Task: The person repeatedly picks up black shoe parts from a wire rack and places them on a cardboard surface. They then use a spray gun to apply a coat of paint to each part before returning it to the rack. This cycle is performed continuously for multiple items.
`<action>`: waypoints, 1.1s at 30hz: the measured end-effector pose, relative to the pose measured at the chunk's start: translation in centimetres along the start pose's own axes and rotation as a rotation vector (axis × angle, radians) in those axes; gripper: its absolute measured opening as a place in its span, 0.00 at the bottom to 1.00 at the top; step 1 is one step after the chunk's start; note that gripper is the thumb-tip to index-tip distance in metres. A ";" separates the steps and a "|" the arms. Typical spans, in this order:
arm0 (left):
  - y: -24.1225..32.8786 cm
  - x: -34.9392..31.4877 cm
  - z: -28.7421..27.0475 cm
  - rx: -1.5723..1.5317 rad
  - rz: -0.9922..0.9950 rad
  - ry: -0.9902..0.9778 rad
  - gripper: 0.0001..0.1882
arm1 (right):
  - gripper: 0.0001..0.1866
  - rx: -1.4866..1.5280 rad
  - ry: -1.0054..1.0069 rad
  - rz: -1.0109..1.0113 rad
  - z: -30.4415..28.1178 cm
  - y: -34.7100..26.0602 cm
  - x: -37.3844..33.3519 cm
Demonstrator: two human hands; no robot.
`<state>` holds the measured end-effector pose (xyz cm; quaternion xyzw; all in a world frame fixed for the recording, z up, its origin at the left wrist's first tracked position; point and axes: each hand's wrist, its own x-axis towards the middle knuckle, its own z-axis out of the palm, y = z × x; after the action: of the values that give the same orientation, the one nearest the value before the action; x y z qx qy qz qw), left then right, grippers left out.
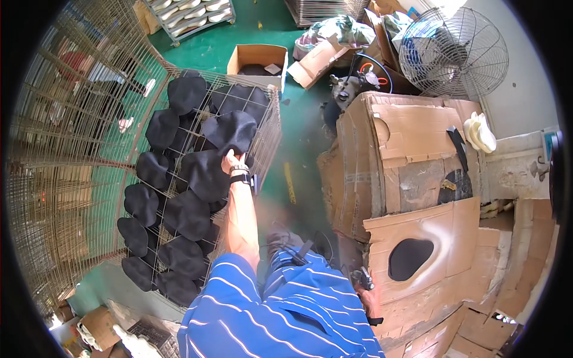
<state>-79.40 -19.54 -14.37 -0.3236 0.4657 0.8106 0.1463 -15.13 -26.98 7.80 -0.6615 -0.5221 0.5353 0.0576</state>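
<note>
My left hand (233, 160) reaches forward to a wire rack (271, 113) on my left. Its fingers close on the lower edge of a curved black fabric piece (231, 130). Several similar pieces lie in rows on the rack, such as a black piece (206, 174) just beside that hand. Low at my right side, my right hand (371, 295) is wrapped around a small metal tool that looks like a spray gun (362, 278); its fingers are partly hidden. Near it, a flat black oval piece (410, 259) lies on a cardboard sheet (382, 230) with whitish residue around it.
Cardboard boxes (352, 167) form a bench on my right. Beyond them stand a wire-caged fan (453, 53) and a metal pot with a gauge (346, 89). An open carton (239, 56) sits on the green floor. Tall wire racks (65, 197) line the left side.
</note>
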 end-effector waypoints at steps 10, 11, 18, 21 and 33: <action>0.9 -1.1 -0.5 0.732 0.452 0.270 0.34 | 0.35 0.150 0.114 0.043 0.9 -2.2 -2.0; 0.9 -0.7 -0.6 0.839 0.466 0.143 0.30 | 0.35 0.163 0.123 0.030 1.0 -2.3 -2.2; 7.2 7.2 2.3 1.014 0.839 -0.353 0.11 | 0.40 -0.023 0.030 0.022 0.6 -2.8 -2.0; 10.2 2.0 8.5 1.076 0.942 -0.318 0.08 | 0.42 -0.066 0.071 -0.007 0.8 0.1 -1.7; 5.0 -2.0 4.3 0.322 0.254 0.250 0.34 | 0.43 0.027 0.065 -0.001 1.4 -1.0 -1.3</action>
<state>-82.31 -18.36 -8.22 -0.3328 0.6403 0.6914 0.0343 -16.65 -28.18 8.66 -0.6774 -0.5130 0.5206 0.0834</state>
